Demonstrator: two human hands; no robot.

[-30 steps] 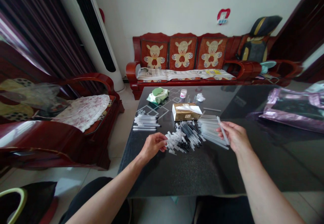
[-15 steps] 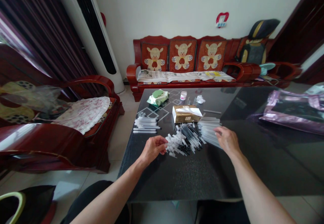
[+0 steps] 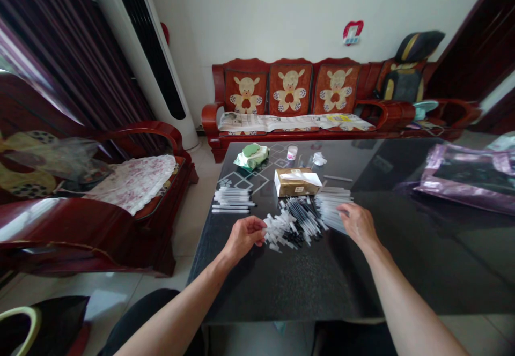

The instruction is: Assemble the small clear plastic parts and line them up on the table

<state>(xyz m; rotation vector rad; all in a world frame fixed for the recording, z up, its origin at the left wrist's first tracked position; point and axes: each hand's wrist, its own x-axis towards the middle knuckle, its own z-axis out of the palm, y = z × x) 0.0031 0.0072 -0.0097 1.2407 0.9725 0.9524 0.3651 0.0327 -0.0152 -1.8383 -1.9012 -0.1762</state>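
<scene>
At the left edge of a pile of small whitish pen caps (image 3: 277, 229), my left hand (image 3: 248, 235) has its thumb and fingers pinched together; whatever lies between them is too small to make out. My right hand (image 3: 358, 224) reaches onto the translucent pen barrels (image 3: 332, 206), its fingertips closed at the end of a barrel. Between the two hands lie thin pen refills (image 3: 303, 215) with dark ink, beside small black pieces (image 3: 293, 236). A row of pens (image 3: 232, 199) with dark ends rests on the table's left side.
A tissue box (image 3: 298, 182) stands behind the refills. Farther back on the dark table (image 3: 317, 286) are a green pack of wipes (image 3: 251, 156), a small white tub (image 3: 292, 153) and crumpled tissue (image 3: 319, 158). A purple-edged clear bag (image 3: 462, 182) lies at the right.
My right hand has shifted slightly left over the barrels. The left hand stays by the caps, almost still.
</scene>
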